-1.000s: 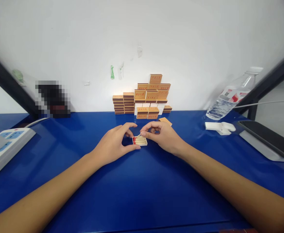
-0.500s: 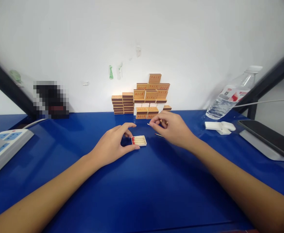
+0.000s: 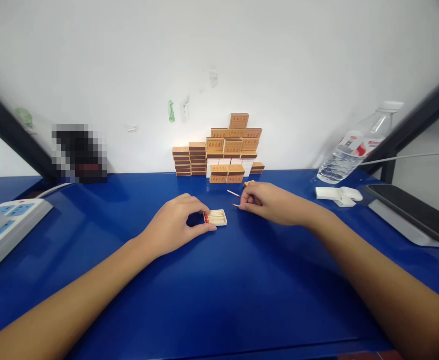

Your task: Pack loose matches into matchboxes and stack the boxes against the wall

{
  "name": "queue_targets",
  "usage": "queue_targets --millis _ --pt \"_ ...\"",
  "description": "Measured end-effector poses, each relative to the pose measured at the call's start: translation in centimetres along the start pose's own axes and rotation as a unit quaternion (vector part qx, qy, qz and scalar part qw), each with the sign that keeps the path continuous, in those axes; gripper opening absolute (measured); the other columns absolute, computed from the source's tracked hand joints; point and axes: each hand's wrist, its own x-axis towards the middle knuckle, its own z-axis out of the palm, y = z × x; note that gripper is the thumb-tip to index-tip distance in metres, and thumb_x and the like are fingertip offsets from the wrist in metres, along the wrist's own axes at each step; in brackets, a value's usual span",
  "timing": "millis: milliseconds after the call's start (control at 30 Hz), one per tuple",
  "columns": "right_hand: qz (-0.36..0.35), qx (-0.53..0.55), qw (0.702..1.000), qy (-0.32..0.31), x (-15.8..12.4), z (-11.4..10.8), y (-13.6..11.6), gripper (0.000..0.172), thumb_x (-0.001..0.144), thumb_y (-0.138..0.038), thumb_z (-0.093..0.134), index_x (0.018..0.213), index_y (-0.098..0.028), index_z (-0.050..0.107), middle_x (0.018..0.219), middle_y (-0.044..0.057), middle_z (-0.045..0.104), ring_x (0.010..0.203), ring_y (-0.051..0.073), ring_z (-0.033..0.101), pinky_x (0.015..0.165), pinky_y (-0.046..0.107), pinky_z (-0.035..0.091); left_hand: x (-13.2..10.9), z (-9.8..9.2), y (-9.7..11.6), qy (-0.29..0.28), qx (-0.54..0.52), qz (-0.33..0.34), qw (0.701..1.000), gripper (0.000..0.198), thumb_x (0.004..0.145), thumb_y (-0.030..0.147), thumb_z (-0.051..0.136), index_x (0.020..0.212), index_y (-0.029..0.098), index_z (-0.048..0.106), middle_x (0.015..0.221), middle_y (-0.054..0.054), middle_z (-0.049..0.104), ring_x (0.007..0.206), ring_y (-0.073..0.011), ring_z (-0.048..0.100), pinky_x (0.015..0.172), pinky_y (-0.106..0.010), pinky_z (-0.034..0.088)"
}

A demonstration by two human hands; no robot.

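A small white matchbox tray (image 3: 222, 223) lies on the blue table with several red-headed matches (image 3: 215, 216) in it, their heads to the left. My left hand (image 3: 174, 222) grips the tray's left end, thumb at the near edge and index finger at the far edge. To the right of the tray, my right hand (image 3: 268, 202) pinches a match (image 3: 236, 205), whose red head sticks out leftward from the fingertips. A second match (image 3: 233, 193) lies on the table just beyond those fingers. Partly hidden behind the right hand is an orange matchbox piece (image 3: 248, 184).
Matchboxes are piled in a stepped structure (image 3: 233, 146) against the wall, with a lower stack (image 3: 189, 160) on its left. Rightward are a tilted water bottle (image 3: 349, 150), a white plastic piece (image 3: 339, 194) and a phone (image 3: 414, 212) on a stand. A power strip (image 3: 16, 235) sits at left.
My right hand has shifted slightly right and nearer, leaving one match on the table and taking hold of another. My left index finger has closed down onto the tray.
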Motion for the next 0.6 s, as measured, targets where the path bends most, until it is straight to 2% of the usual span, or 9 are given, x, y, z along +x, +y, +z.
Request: queue_targets --millis 100,167,300,600 --pt "-0.05 0.026 0.997 0.061 0.1 1.0 -2.2 0.019 0.1 -0.035 0.06 0.088 -0.021 0.067 0.086 0.005 0.066 0.082 0.02 0.059 0.077 0.034 0.043 0.0 0.0 0.0 0.0 0.002 0.005 1.0 0.025 0.09 0.045 0.08 0.104 0.025 0.075 0.105 -0.002 0.078 0.099 -0.0236 0.07 0.088 -0.04 0.055" --pt "-0.078 0.042 0.993 0.081 0.0 1.7 -3.4 0.017 0.101 -0.033 0.06 0.09 -0.022 0.066 0.091 0.005 0.065 0.084 0.019 0.058 0.077 0.033 0.044 -0.1 0.1 -0.1 0.0 -0.007 -0.002 1.0 0.031 0.09 0.045 0.081 0.113 0.026 0.072 0.108 -0.003 0.077 0.1 -0.0234 0.07 0.089 -0.04 0.056" --pt "-0.099 0.048 0.992 0.062 -0.4 2.8 -4.3 0.01 0.102 -0.027 0.059 0.095 -0.022 0.064 0.1 0.005 0.063 0.083 0.017 0.058 0.074 0.031 0.044 -0.2 0.2 -0.2 0.003 -0.026 -0.035 0.999 0.051 0.088 0.047 0.083 0.131 0.028 0.064 0.111 -0.004 0.075 0.102 -0.0236 0.071 0.092 -0.041 0.058" --pt "-0.091 0.074 0.992 0.046 -0.5 2.8 -4.4 0.011 0.102 -0.027 0.061 0.093 -0.021 0.064 0.099 0.004 0.061 0.081 0.015 0.057 0.073 0.031 0.044 -0.3 0.3 -0.1 -0.003 -0.031 -0.031 0.999 0.051 0.087 0.045 0.084 0.13 0.027 0.064 0.111 -0.003 0.074 0.102 -0.0231 0.071 0.093 -0.041 0.058"
